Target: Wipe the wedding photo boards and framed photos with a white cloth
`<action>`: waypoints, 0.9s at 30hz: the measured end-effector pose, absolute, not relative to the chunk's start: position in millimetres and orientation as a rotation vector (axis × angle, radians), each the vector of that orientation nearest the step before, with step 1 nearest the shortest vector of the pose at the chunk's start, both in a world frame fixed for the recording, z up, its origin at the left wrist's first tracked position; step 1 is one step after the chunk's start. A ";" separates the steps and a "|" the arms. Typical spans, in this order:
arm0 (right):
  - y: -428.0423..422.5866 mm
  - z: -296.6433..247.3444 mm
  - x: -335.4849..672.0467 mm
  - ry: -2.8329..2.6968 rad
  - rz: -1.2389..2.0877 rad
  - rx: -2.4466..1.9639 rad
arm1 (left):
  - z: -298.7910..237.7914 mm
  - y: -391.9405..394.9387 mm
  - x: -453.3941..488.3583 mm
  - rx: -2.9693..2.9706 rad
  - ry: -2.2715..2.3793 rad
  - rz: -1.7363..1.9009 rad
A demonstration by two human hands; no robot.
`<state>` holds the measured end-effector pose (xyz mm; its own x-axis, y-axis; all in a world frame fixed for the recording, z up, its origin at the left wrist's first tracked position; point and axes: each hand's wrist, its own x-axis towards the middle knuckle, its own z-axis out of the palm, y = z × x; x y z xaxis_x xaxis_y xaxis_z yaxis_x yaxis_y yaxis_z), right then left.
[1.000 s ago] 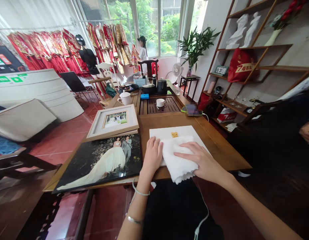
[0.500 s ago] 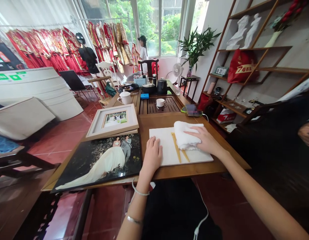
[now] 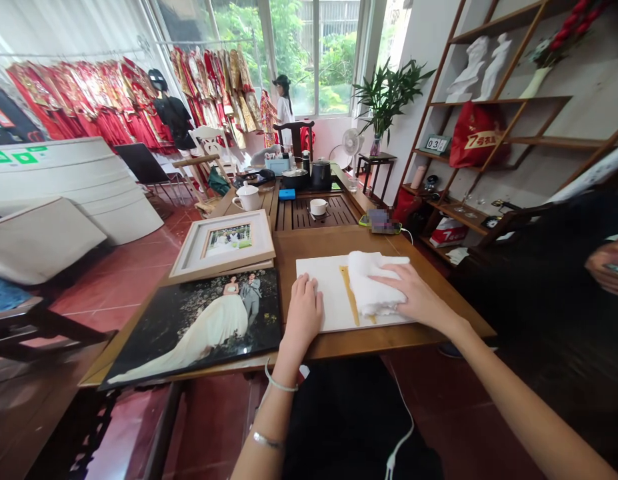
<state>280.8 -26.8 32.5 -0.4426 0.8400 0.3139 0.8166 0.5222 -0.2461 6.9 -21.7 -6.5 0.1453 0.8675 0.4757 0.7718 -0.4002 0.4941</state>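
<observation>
A white flat board point(image 3: 326, 297) with a gold strip lies on the wooden table point(image 3: 389, 337) in front of me. My left hand point(image 3: 305, 310) rests flat on the board's left edge, fingers stretched out. My right hand point(image 3: 413, 293) presses flat on a folded white cloth point(image 3: 371, 283) lying on the board's right half. The cloth covers part of the gold strip.
A large wedding photo print point(image 3: 199, 323) lies to the left, with a framed photo point(image 3: 223, 243) behind it. A tea tray point(image 3: 313, 210) with a cup and kettle, and a phone point(image 3: 383, 222), stand farther back. Another person's hand point(image 3: 609, 263) is at the right edge. Shelves line the right wall.
My right hand slid the white cloth from the board's near edge up to its far right part, uncovering the gold strip, then drew it slightly back. My left hand stayed in place.
</observation>
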 end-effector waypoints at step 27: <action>4.4 22.5 284.2 -2.329 0.065 -1.401 | -6.7 -27.5 7.4 2.130 1.722 1.160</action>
<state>284.2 4.4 22.5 -0.4040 0.8540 0.3279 0.8344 0.4909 -0.2505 7.4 -27.5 -6.7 0.0322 0.8880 0.4587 0.7587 -0.3205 0.5672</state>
